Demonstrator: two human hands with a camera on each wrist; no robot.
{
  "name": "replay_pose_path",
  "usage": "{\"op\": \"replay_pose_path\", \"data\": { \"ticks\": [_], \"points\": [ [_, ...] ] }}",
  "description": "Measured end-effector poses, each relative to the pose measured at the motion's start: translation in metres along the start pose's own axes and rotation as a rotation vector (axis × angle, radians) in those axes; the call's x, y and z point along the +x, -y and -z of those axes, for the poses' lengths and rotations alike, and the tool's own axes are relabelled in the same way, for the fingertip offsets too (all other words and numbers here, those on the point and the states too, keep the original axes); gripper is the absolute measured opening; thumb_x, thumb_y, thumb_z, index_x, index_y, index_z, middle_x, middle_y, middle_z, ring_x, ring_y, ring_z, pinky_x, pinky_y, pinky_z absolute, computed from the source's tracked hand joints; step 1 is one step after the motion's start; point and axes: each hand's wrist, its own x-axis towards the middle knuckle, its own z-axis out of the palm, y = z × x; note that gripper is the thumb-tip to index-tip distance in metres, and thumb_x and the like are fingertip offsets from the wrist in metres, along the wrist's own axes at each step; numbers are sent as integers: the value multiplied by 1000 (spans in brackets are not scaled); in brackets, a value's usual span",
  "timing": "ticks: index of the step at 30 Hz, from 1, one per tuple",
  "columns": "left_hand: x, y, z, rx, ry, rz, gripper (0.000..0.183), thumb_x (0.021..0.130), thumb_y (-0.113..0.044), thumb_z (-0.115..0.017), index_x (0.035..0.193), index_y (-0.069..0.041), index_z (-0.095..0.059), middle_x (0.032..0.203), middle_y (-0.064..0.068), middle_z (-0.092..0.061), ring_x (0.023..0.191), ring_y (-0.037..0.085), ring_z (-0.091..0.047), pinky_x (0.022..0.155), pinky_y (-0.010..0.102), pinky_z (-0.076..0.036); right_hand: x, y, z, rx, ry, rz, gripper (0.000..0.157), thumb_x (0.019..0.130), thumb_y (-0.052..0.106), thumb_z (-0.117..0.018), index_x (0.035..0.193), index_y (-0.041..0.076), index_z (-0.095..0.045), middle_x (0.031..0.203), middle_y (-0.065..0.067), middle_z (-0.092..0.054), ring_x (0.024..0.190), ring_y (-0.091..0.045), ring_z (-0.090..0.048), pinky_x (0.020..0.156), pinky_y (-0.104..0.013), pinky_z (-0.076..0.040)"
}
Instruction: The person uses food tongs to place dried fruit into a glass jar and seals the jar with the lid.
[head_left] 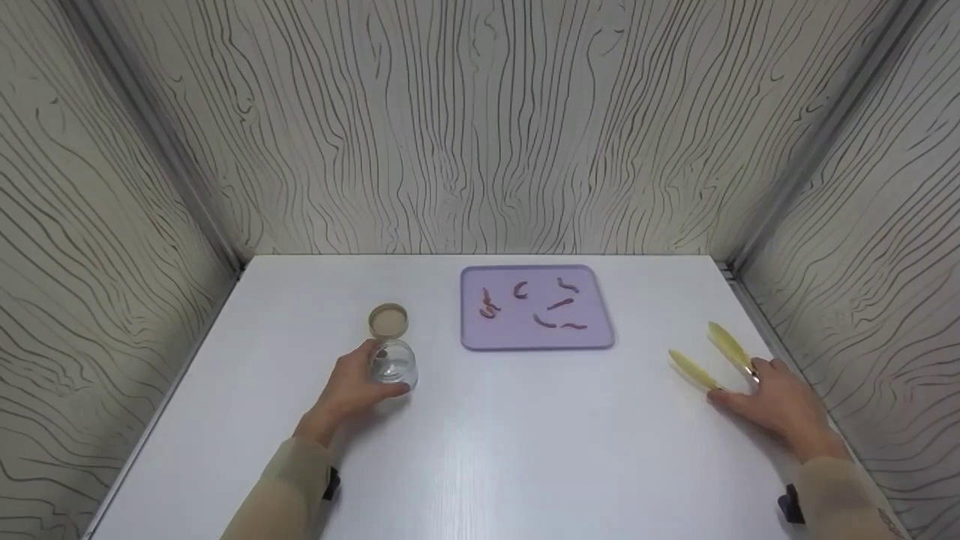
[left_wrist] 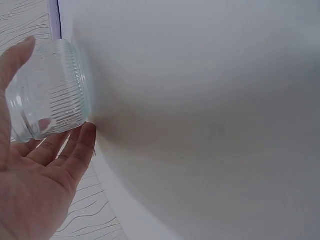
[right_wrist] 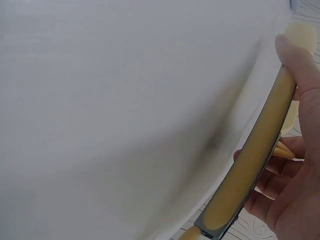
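My left hand [head_left: 352,388] holds a clear glass jar [head_left: 396,362] upright on the white table, thumb on one side and fingers on the other. Ribbed glass shows on the jar [left_wrist: 62,90] in the left wrist view, with nothing visible inside. On the right, my right hand [head_left: 784,405] grips a pair of tongs [head_left: 694,370] with pale yellow tips spread apart. Their long metal-edged handle has a yellow inlay. A purple tray [head_left: 502,336] lies farther back, carrying several reddish-brown worm-like pieces [head_left: 560,304]. Neither hand touches the tray.
Just behind the jar sits a round tan lid [head_left: 388,321], lying flat. Wood-patterned panels [head_left: 472,135] close off the table's back and both sides. The right hand is close to the table's right edge.
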Motion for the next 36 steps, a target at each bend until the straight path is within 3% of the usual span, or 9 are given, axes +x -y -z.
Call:
{"op": "replay_pose_path", "data": {
  "ticks": [7, 14, 18, 21, 27, 36],
  "points": [
    [2, -5, -1, -7, 7, 16, 105, 82, -37, -99, 166, 0, -47, 162, 24, -63, 151, 48, -60, 129, 65, -48, 1, 8, 5, 27, -24, 42, 129, 88, 84, -76, 155, -21, -41, 134, -43, -59, 110, -55, -64, 95, -76, -56],
    [5, -9, -6, -10, 2, -6, 103, 81, -33, -100, 166, -5, -49, 158, 21, -67, 149, 45, -62, 129, 63, -50, 2, 19, 7, 36, -45, 87, 128, 89, 83, -76, 157, -20, -43, 147, -45, -57, 121, -58, -62, 101, -77, -54],
    [6, -11, -8, -17, 2, -14, 103, 80, -34, -101, 166, -7, -51, 159, 21, -66, 149, 45, -63, 128, 63, -49, 2, 26, 7, 59, -46, 99, 126, 88, 82, -78, 156, -19, -46, 141, -43, -62, 105, -45, -65, 88, -66, -60],
    [7, -13, -9, -21, 2, -21, 103, 80, -33, -101, 165, -5, -51, 160, 22, -65, 149, 46, -62, 129, 64, -49, 3, 30, 8, 68, -47, 109, 122, 88, 81, -80, 154, -18, -49, 137, -41, -66, 102, -41, -66, 84, -61, -61],
    [10, -14, -12, -3, -7, -43, 103, 78, -32, -101, 163, -3, -52, 158, 21, -67, 147, 44, -64, 129, 61, -50, 4, 41, 8, 61, -106, 173, 105, 88, 73, -84, 144, -13, -62, 126, -34, -75, 106, -45, -72, 87, -64, -61],
    [15, -19, -15, 16, -9, -12, 103, 78, -34, -102, 162, -1, -53, 159, 22, -66, 147, 44, -64, 129, 60, -51, 8, 58, 9, 41, -106, 200, 101, 90, 69, -85, 149, -9, -61, 134, -35, -74, 117, -53, -71, 96, -73, -59]
  ]
}}
